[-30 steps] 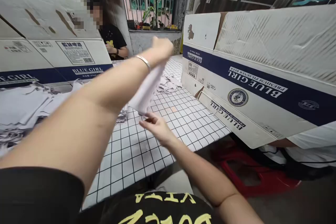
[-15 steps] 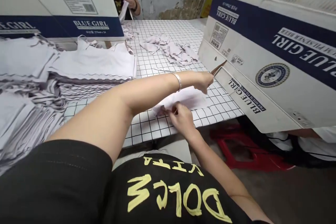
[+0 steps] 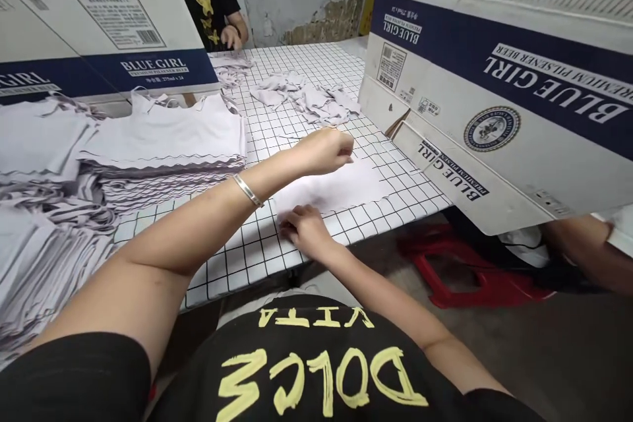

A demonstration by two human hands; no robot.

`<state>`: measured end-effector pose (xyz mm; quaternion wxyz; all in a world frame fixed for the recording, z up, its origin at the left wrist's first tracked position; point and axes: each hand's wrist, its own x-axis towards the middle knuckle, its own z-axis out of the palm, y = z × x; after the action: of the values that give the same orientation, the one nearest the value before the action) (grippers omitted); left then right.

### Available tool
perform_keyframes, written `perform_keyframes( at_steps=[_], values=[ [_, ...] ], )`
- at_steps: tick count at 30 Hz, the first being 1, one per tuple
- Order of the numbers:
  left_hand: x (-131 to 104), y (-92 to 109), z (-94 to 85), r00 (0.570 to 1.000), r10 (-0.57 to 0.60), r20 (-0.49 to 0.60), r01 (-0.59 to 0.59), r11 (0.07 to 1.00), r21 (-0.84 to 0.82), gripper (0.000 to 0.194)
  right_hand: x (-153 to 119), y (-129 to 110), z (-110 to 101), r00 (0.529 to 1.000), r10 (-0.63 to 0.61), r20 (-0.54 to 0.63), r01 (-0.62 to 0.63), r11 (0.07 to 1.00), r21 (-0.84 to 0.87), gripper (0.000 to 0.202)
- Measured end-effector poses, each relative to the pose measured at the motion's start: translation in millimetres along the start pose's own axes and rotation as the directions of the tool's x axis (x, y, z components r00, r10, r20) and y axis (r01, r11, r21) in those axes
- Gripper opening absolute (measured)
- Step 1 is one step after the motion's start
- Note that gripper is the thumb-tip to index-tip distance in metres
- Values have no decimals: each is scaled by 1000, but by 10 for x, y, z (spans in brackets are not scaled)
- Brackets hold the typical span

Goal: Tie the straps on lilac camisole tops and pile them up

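A pale white fabric piece [image 3: 341, 184] lies spread on the checked tabletop in front of me. My left hand [image 3: 329, 148], with a silver bracelet on the wrist, is over its far side. Those fingers are curled together, and whatever may be in them is hidden. At the near left corner of the fabric, my right hand [image 3: 307, 231] has its fingers closed on the edge. Beyond my left hand is a loose heap of crumpled pale fabric pieces [image 3: 306, 97].
Stacks of pale garments [image 3: 163, 128] fill the table's left side, before a cardboard box [image 3: 109, 69]. Another large box [image 3: 445, 92] leans over the right edge. A red stool [image 3: 445, 277] stands below. Across the table, a person's hand [image 3: 231, 37] rests near more fabric.
My left hand has moved left and back toward me from the right box. My right hand has shifted slightly left along the fabric. The person opposite has lowered a hand to the table.
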<state>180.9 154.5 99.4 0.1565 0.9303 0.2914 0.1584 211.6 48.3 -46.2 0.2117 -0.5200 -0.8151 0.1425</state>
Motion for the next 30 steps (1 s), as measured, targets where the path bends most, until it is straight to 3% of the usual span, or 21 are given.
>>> perform_keyframes(
  at_steps=[3,5,7,8,9,10,11,13,15,19,21,23,25,27,29,30],
  values=[
    [-102,-6,3,999,-37,-13,37,999,-4,9,-135,23,-157,998,-22,64,24,999,-26,13],
    [-335,-61,-34,998,-67,-17,67,998,3,11,-488,222,-452,990,18,137,-8,997,-72,11],
    [-699,-164,-42,986,-167,0,167,986,13,15,-983,596,-868,961,194,199,-166,975,-148,12],
    [-903,-224,-15,966,-257,19,256,966,20,19,-1223,819,-1080,925,346,156,-308,925,-224,12],
    [-1102,-283,38,927,-372,41,371,928,30,23,-1420,1038,-1268,854,520,33,-487,819,-303,14],
    [-1279,-337,115,864,-501,38,499,865,51,29,-1548,1232,-1415,740,658,-137,-661,675,-327,18],
    [-1422,-380,213,801,-598,45,594,801,68,33,-1592,1388,-1510,663,710,-238,-747,602,-282,21],
    [-1581,-428,430,685,-728,24,723,683,98,38,-1420,1563,-1545,645,710,-283,-758,639,-126,24],
    [-1592,-423,613,634,-773,-3,770,631,91,36,-1001,1588,-1451,695,671,-258,-701,712,-38,31],
    [-1496,-339,754,659,-751,-38,752,660,-5,20,-245,1477,-1307,727,686,-42,-687,724,-59,25],
    [-1471,-315,756,651,-757,-53,749,652,-117,16,-123,1455,-1331,724,689,36,-690,724,15,23],
    [-1402,-335,707,614,-789,-36,733,586,-345,16,-76,1470,-1404,729,681,66,-680,710,184,22],
    [-1216,-414,545,576,-817,25,643,434,-632,17,41,1493,-1542,739,667,95,-638,648,416,22],
    [-889,-553,216,570,-819,71,487,266,-832,17,308,1498,-1773,735,674,80,-566,544,620,21],
    [-472,-715,-274,599,-801,-3,366,277,-888,15,692,1475,-2104,682,731,-22,-494,482,724,19],
    [-261,-785,-555,648,-761,-33,349,335,-875,14,894,1451,-2297,668,743,-49,-470,471,747,19]
  ],
)
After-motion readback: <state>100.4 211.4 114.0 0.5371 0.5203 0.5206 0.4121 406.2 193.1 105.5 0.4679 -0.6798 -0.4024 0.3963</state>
